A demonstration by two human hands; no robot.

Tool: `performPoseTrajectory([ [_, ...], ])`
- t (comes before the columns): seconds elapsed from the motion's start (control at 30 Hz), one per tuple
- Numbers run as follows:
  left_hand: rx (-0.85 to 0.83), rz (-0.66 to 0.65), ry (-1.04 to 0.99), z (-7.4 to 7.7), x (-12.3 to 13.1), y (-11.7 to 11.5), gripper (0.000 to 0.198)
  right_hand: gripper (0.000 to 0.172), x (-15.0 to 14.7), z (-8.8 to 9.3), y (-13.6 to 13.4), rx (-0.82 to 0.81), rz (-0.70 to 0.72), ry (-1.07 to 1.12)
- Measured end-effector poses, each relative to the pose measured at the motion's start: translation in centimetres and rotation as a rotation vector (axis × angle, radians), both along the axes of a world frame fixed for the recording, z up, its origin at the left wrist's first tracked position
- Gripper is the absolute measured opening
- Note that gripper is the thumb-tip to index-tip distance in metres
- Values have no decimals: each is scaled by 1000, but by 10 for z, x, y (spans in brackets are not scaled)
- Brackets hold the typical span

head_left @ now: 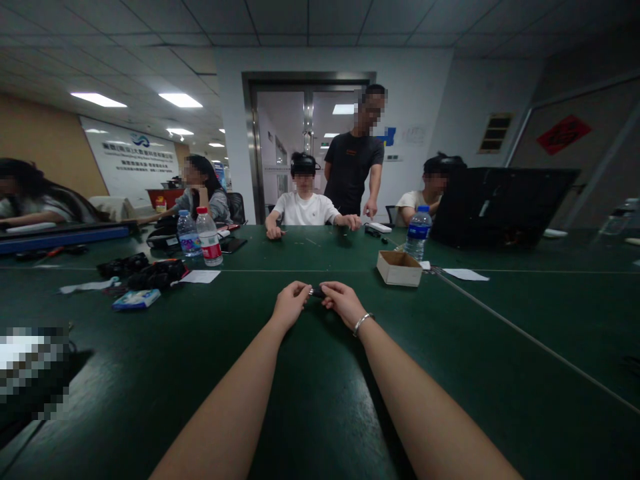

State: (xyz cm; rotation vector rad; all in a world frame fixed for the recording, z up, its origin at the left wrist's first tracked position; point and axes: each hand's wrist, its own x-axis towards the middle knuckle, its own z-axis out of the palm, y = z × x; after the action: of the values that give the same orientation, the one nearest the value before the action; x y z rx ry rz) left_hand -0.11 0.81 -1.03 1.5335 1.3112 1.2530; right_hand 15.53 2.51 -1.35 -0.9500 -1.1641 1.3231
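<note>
1. Both hands meet over the table (320, 387), near the middle of the view, with the forearms reaching in from the lower edge.
2. The dark piece (319, 293), small and with a silvery end, sits between the two sets of fingertips; its exact kind is too small to tell. Whether it touches the table is also unclear.
3. The left hand (291, 304) has thumb and fingers pinched narrow at the silvery end.
4. The right hand (344, 303) grips the dark end between thumb and fingers, the other fingers curled beneath. A bracelet (363, 324) circles that wrist.
5. Beyond the right hand, to its right, stands the open box (399, 274), with a bottle (419, 233) just behind it and a paper (466, 274) beside it.
6. Well to the left lie a blue-and-white packet (136, 299) and a heap of black gear (160, 275). Behind these, a red-capped bottle (209, 241) and a blue-capped bottle (188, 239) stand upright side by side.
7. Across the table sits a person in a white shirt (306, 210), wearing a headset (303, 165), both hands at the table's far edge. A person in black (353, 170) stands just behind, one arm lowered toward the tabletop.
8. Farther right, a large black monitor (500, 207) partly hides another seated person (407, 200).
</note>
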Motion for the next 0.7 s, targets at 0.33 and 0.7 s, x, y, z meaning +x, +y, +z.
performPoseTrajectory([
  [0.33,64,-72,-54,7,-1,-7,22,10,0,1,-1,-12,4,4],
  [0.7,-46,50,-62,4,1,-1,34,13,1,-1,1,-14,6,2],
])
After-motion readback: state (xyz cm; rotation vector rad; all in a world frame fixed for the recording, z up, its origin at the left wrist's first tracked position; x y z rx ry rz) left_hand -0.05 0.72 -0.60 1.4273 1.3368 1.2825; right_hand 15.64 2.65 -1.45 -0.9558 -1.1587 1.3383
